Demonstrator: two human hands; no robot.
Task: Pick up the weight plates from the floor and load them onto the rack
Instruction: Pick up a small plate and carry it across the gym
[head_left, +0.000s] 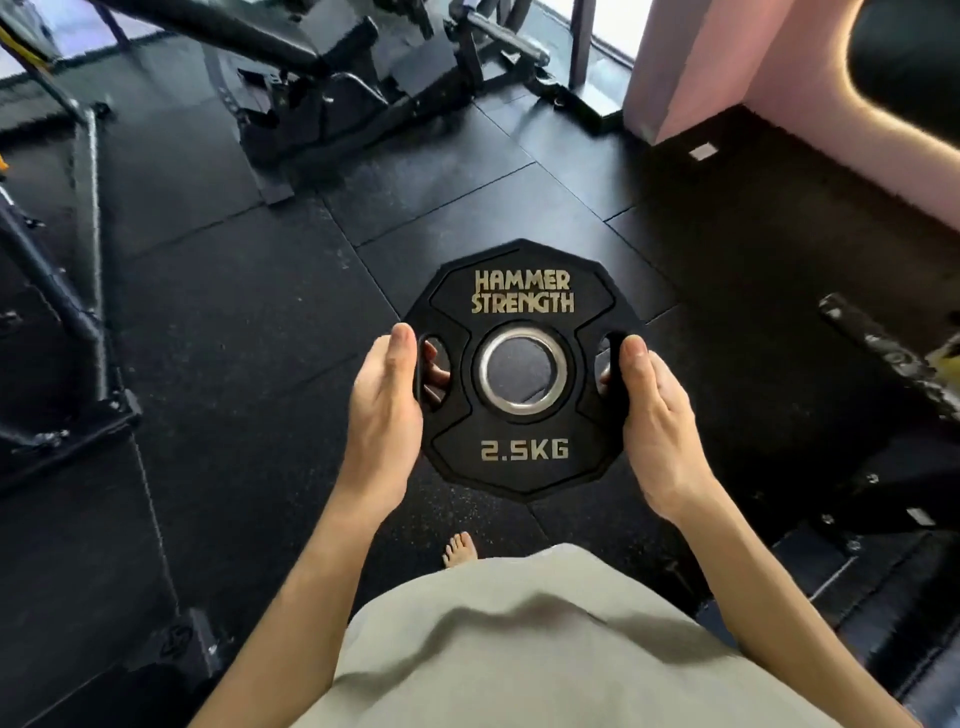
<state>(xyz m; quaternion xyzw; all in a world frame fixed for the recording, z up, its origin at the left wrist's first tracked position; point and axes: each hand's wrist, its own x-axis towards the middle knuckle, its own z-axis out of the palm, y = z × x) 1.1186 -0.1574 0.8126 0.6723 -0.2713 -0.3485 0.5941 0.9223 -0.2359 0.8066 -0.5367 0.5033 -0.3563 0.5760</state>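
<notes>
Gripping at the left cut-out: left hand (387, 395), thumb on the face, fingers curled through the slot. Held between both hands above the rubber-tiled floor (234, 322), face up: weight plate (522, 371), marked 2.5KG, so judged light, rigid, unlikely to slip. Matte black many-sided rim, steel-ringed centre hole, raised gold lettering. Clamped likewise on the right cut-out: right hand (657, 415). No rack identifiable.
</notes>
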